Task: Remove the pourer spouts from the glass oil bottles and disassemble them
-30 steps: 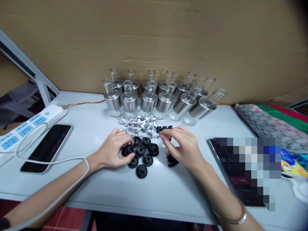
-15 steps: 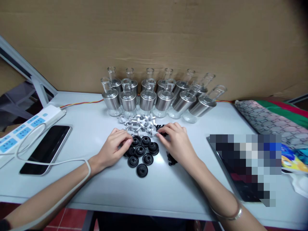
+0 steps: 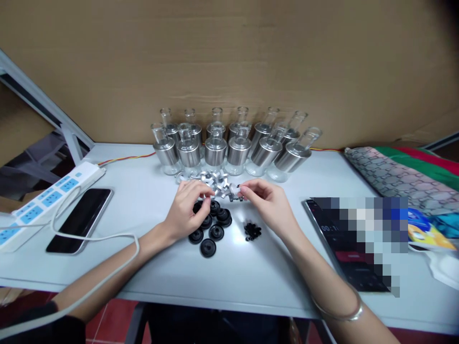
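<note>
My left hand [image 3: 189,208] is closed in a pinch above the pile of black round caps [image 3: 208,247], covering some of them. What its fingertips hold, if anything, is hidden. To the right, my right hand [image 3: 269,205] pinches a small black piece [image 3: 239,186] between thumb and forefinger, at the edge of the silver spout-like parts [image 3: 217,180]. Those parts lie in a loose heap just beyond both hands. Below the right hand rests a small cluster of tiny black pieces [image 3: 253,231].
Two rows of glass bottles with metal sleeves [image 3: 215,152] stand along the cardboard wall [image 3: 229,62]. A power strip [image 3: 53,198] and a phone [image 3: 79,220] lie at left, with a white cable [image 3: 107,237] crossing my left forearm. A partly blurred device [image 3: 344,243] lies at right.
My left hand has moved right, over the black caps. My right hand has shifted slightly right, uncovering the tiny black pieces, and a small black piece now shows at its fingertips.
</note>
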`<act>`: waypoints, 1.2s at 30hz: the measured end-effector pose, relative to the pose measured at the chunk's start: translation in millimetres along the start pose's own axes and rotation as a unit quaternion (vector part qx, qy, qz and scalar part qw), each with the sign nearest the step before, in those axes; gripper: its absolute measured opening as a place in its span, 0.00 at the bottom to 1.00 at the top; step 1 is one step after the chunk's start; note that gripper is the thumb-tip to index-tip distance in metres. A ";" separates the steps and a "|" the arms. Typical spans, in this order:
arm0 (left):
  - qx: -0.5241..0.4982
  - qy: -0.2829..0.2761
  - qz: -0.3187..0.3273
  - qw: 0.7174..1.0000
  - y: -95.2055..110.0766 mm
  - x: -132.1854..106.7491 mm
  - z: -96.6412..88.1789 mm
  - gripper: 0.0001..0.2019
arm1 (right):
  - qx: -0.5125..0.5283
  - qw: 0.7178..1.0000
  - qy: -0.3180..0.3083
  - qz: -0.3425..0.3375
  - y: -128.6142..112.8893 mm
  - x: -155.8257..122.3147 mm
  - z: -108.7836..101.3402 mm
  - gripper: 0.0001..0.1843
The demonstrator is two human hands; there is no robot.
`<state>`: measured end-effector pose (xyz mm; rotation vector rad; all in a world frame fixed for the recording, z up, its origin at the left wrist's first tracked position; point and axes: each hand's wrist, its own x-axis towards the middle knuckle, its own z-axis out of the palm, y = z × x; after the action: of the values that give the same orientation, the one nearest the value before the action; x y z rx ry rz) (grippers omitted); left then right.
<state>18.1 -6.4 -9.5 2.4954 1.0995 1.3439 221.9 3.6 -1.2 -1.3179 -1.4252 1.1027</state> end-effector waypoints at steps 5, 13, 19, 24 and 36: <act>-0.023 0.021 0.014 0.999 3.2 -5.9 0.8 0.08 | 0.273 0.946 -0.078 0.156 -3.6 -4.6 0.0 0.11; -0.011 -0.036 0.121 0.992 -9.8 -18.1 -1.7 0.20 | 0.396 0.863 -0.212 0.232 -6.2 -17.2 9.8 0.10; -0.062 -0.037 0.125 0.990 -7.9 -20.0 -2.7 0.18 | 0.358 0.863 -0.284 0.217 -8.1 -25.5 14.0 0.12; -0.110 -0.047 0.113 0.986 -2.9 -21.8 -2.6 0.12 | 0.316 0.871 -0.319 0.200 -11.6 -29.6 15.7 0.09; 0.048 -0.010 0.077 0.996 11.4 -12.5 -12.6 0.08 | 0.183 0.964 -0.186 0.046 -12.3 -31.6 15.1 0.09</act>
<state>10.4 -25.7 -5.9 2.7061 1.0101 1.3287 206.1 -29.1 6.4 -0.9520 -1.3431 1.6542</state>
